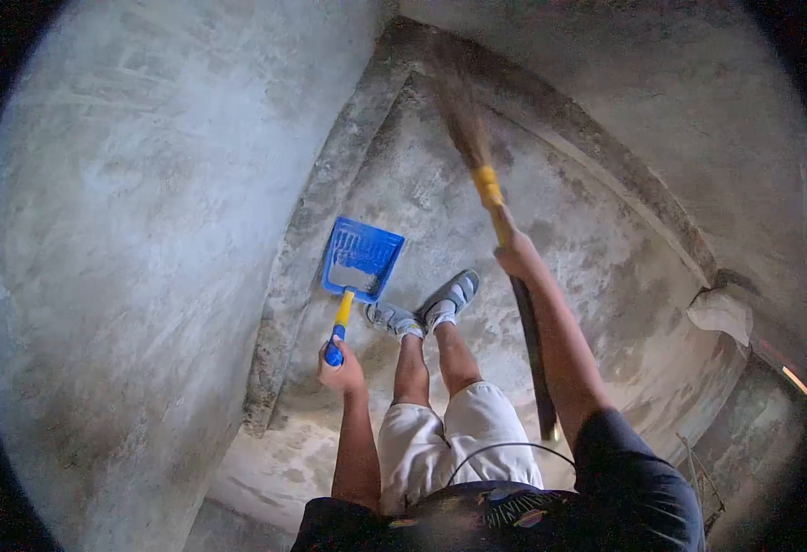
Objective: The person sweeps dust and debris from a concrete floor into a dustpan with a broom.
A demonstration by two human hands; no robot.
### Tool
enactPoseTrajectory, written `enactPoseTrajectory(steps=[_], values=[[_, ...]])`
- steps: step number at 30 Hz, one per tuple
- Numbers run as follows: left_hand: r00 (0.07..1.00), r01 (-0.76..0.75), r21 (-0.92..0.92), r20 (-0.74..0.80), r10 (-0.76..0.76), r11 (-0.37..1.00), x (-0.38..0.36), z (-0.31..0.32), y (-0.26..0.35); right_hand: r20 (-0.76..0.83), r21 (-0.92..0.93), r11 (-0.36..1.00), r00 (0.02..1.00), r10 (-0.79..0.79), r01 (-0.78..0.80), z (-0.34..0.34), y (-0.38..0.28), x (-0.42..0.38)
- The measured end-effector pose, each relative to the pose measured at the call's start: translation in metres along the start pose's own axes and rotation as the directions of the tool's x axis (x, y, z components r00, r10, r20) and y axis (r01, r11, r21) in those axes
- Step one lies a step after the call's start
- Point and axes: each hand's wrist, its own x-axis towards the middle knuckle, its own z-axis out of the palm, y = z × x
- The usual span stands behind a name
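A blue dustpan (pixel 387 253) with a yellow and blue handle is in my left hand (pixel 341 370), whose fingers wrap the handle's end. Pale grey dust lies in the pan near its handle side. My right hand (pixel 519 258) grips a broom (pixel 489 189) by its long handle, just behind a yellow band. The broom's brown bristles point away from me, up toward the corner where the walls meet, and are blurred. Its dark handle end runs back beneath my right forearm. Broom and dustpan are apart.
Rough concrete walls (pixel 146 230) rise on the left and at the back, with a raised ledge (pixel 596 138) along their base. My sandalled feet (pixel 449 294) stand on the stained floor (pixel 587 276). A whitish bag-like thing (pixel 721 315) lies at the right.
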Motion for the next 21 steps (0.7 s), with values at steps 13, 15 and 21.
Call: enactPoseTrajectory(steps=[13, 15, 21], values=[[0.999, 0.038, -0.010, -0.013, -0.038, 0.999, 0.001, -0.002, -0.018, 0.270, 0.458, 0.863, 0.959, 0.091, -0.211, 0.038, -0.023, -0.096], [1.000, 0.003, -0.013, 0.025, -0.003, 1.000, 0.010, -0.001, -0.005, 0.258, 0.612, 0.727, 0.948, 0.189, -0.312, 0.026, -0.010, -0.117], [0.999, 0.040, -0.022, -0.004, -0.040, 0.999, 0.011, -0.009, 0.005, 0.138, 0.790, 0.523, 0.924, 0.357, -0.320, 0.002, 0.030, -0.148]])
